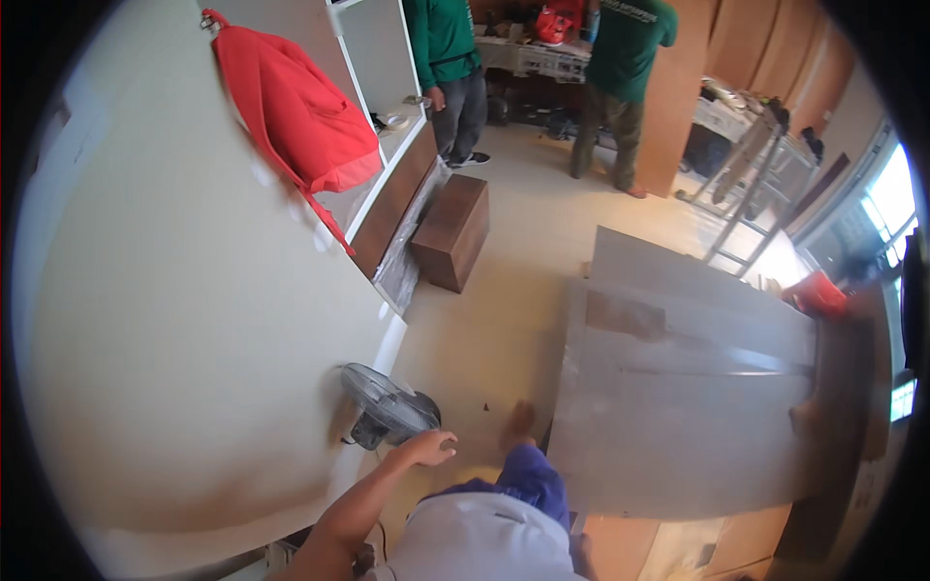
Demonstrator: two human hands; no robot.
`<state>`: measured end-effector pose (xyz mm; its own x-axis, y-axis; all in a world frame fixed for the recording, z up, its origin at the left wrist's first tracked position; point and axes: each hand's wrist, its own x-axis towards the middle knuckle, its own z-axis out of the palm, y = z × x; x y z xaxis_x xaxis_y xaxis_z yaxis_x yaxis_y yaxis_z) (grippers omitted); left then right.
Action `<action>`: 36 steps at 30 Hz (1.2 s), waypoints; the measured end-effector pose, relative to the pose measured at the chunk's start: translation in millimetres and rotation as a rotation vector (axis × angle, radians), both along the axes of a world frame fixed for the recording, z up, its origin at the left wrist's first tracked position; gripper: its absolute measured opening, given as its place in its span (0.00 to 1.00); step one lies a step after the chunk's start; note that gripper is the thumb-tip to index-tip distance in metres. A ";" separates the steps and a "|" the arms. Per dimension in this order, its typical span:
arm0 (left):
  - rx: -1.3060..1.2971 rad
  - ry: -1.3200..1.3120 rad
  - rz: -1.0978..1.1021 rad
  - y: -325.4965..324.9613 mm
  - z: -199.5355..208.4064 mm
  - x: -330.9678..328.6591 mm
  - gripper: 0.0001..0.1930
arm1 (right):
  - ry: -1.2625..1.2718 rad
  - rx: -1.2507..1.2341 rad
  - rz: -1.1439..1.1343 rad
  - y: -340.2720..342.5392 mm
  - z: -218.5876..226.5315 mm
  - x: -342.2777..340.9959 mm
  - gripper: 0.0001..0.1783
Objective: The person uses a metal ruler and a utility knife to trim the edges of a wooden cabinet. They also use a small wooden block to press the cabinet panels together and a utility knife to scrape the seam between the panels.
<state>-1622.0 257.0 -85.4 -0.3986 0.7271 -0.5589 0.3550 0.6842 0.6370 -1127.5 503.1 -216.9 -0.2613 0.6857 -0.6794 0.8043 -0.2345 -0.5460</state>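
My left hand hangs in front of my body with its fingers loosely bent and apart, and nothing shows in it. Just beyond it stands a dark grey electric fan with a round cage, low beside the wall. I cannot make out whether hand and fan touch; they overlap in the picture. My right hand does not show; only a blurred bit of what looks like my arm is at the right side of my shirt. My bare foot is forward on the floor, next to large grey-brown panels lying at my right.
A brown wooden box stands ahead near a white-framed cabinet. On the left wall hangs a red backpack. Two people in green shirts stand at the back, one beside a tall wooden panel. A stepladder leans at right.
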 end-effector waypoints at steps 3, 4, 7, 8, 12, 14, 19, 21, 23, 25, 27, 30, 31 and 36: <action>-0.161 -0.117 0.254 -21.5 -57.2 -41.0 0.24 | -0.047 -0.004 -0.022 73.5 -38.4 -88.2 0.22; -0.171 -0.095 0.282 -14.5 -60.8 -62.5 0.23 | -0.115 0.130 0.068 105.7 -41.3 -115.5 0.25; -0.205 0.008 0.666 -14.8 -79.5 -94.6 0.20 | -0.092 0.179 0.323 191.7 49.0 -268.1 0.28; -0.177 -0.085 0.861 -3.4 -82.7 -107.2 0.19 | -0.015 0.258 0.344 217.6 50.5 -299.1 0.28; -0.218 -0.249 1.240 54.3 -109.0 -159.5 0.15 | 0.130 0.451 0.341 350.7 6.3 -410.6 0.24; -0.184 -0.214 0.981 61.3 -150.1 -177.2 0.14 | 0.036 0.109 0.214 407.3 12.3 -471.9 0.20; -0.075 -0.017 -0.043 141.2 -193.3 -301.4 0.15 | -0.045 0.075 0.280 506.4 24.2 -601.4 0.14; -0.211 -0.210 0.271 204.7 -185.9 -398.6 0.16 | -0.050 0.214 0.326 521.3 21.9 -645.7 0.16; -0.271 -0.431 0.868 277.8 -175.8 -492.1 0.16 | -0.065 0.320 0.433 546.6 -14.0 -669.6 0.20; -0.237 -0.334 0.914 349.9 -162.8 -592.8 0.13 | -0.083 0.381 0.622 557.1 -41.5 -694.8 0.22; -0.183 -0.189 0.903 402.6 -144.5 -703.3 0.12 | -0.102 0.207 0.344 552.6 -9.9 -775.2 0.23; 0.025 -0.057 0.830 529.7 -144.9 -851.2 0.12 | -0.014 0.170 0.170 582.5 -22.0 -827.8 0.25; 0.086 -0.031 0.783 575.7 -137.6 -896.7 0.12 | -0.029 0.099 0.167 596.1 -35.5 -839.8 0.23; 0.428 0.198 0.417 824.4 -60.0 -1051.5 0.13 | -0.217 0.111 0.214 680.6 -69.2 -925.2 0.21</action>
